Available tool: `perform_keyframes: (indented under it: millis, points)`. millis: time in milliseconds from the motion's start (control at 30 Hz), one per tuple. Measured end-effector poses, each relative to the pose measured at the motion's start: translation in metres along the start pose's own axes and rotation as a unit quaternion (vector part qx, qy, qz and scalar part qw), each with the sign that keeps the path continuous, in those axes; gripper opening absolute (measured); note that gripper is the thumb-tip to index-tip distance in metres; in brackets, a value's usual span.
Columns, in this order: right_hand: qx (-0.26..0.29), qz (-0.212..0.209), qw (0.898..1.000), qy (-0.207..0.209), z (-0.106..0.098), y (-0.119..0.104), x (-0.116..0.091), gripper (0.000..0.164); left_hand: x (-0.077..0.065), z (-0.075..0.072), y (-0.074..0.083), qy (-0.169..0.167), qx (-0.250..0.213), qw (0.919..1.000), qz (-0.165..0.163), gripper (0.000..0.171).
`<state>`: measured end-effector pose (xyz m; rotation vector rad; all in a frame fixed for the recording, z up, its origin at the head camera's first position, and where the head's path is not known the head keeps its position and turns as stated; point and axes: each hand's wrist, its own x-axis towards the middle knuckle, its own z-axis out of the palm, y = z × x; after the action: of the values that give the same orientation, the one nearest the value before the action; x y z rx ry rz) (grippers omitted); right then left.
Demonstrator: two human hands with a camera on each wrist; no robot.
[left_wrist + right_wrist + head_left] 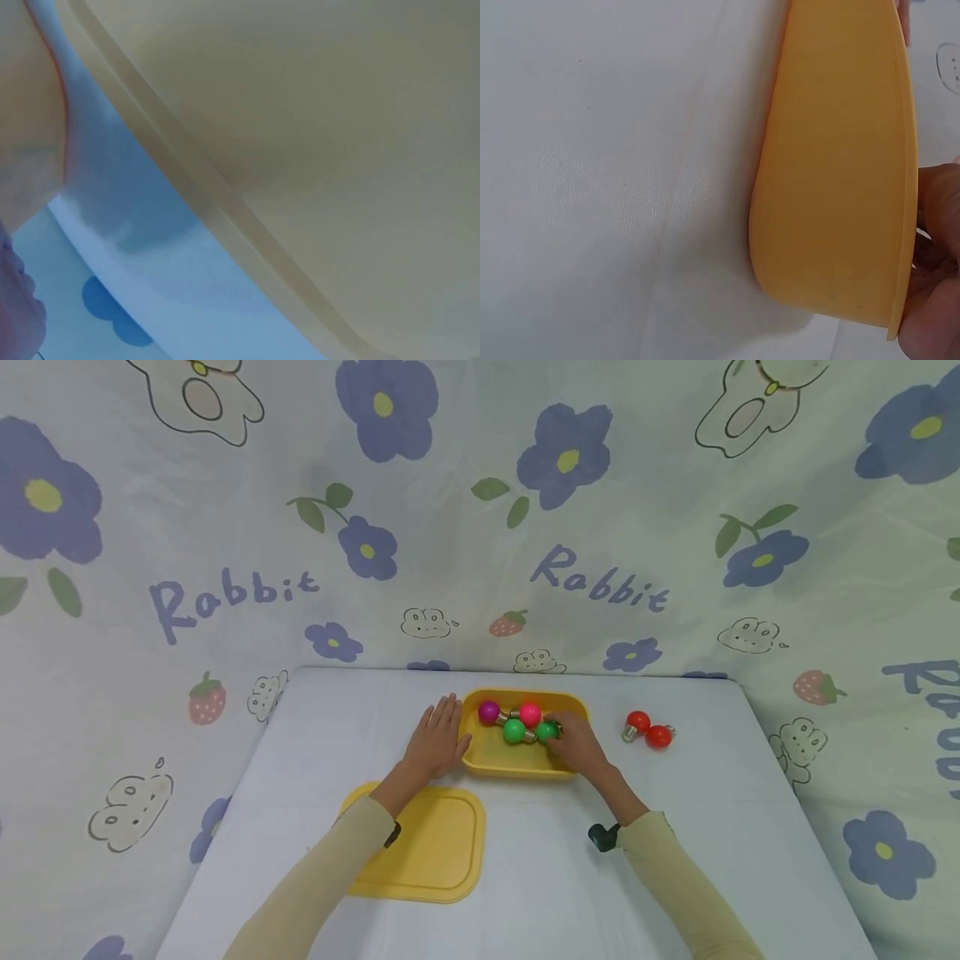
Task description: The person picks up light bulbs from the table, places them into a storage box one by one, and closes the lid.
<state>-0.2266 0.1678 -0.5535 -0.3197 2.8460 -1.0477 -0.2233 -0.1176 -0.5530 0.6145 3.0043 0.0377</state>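
Green bulb (548, 732), right end of the yellow box (517, 771), and the right hand (579, 745) has it pinched between finger and thumb! At the box's left end, the left hand (437, 741) is released, fingers straight, while three more bulbs (513, 731) share the box and two red bulbs (659, 737) lie on the table (540, 852).

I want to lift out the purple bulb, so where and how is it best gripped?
Probably pinch the purple bulb round its globe, from above: it lies on its side within the walls of the box, its base pointing in among the pink bulb and left green bulb.
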Motion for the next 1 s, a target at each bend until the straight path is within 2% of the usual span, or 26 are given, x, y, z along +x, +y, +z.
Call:
perform_keyframes:
  millis: [333,500,733,1000]
  points:
    - [0.005,-0.001,1.000,0.005,-0.003,-0.002,0.000,0.034,0.000,-0.003,0.001,0.009,0.004,0.9999,0.006,0.071]
    - [0.030,0.002,0.999,0.018,-0.010,-0.003,-0.005,0.037,0.000,-0.002,0.001,0.001,0.003,1.0000,0.004,0.071]
    - [0.081,-0.021,0.994,0.074,-0.026,0.000,-0.013,0.035,0.000,-0.002,0.001,0.003,-0.002,1.0000,0.004,0.070]
    - [0.079,-0.052,0.986,0.139,-0.048,0.022,-0.026,0.036,-0.002,-0.004,0.001,-0.009,0.000,1.0000,-0.001,0.070]
